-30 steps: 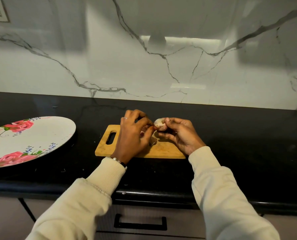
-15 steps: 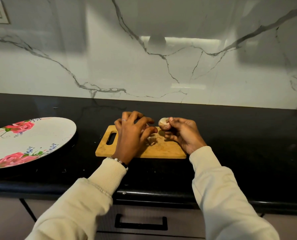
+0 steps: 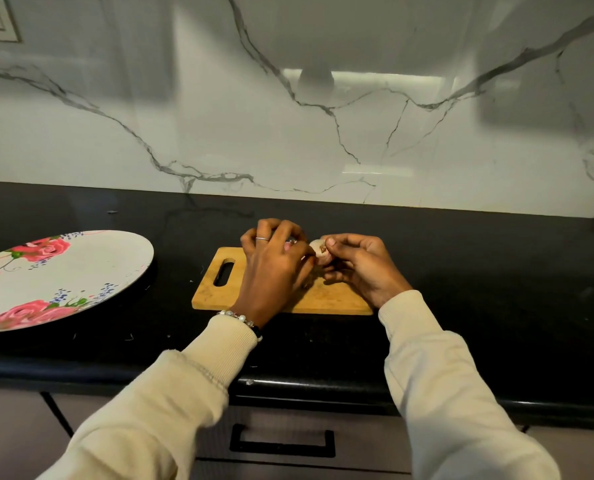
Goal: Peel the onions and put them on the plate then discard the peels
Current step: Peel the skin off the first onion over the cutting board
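Now the onion (image 3: 320, 252) is held just above the far part of the cutting board (image 3: 326, 299), in the curled fingers of the right hand (image 3: 359, 266); it is small and pale, and its brown root end faces the camera. Half a second ago the left hand (image 3: 274, 268) was apart from it, low over the board, probably letting go a piece of peel. It has now come back, and its thumb and first finger meet the left side of the onion, pinching at the skin. I cannot tell if a strip is already caught between them, because the hand covers this place.

I judge that the peeling is in the middle: one piece is off and the next is being started. A little scrap seems to lie on the board under the left hand, but it is mostly hidden. The flowered plate (image 3: 115, 268) stands well apart to the left on the black counter (image 3: 496, 289), with no onion on it yet.
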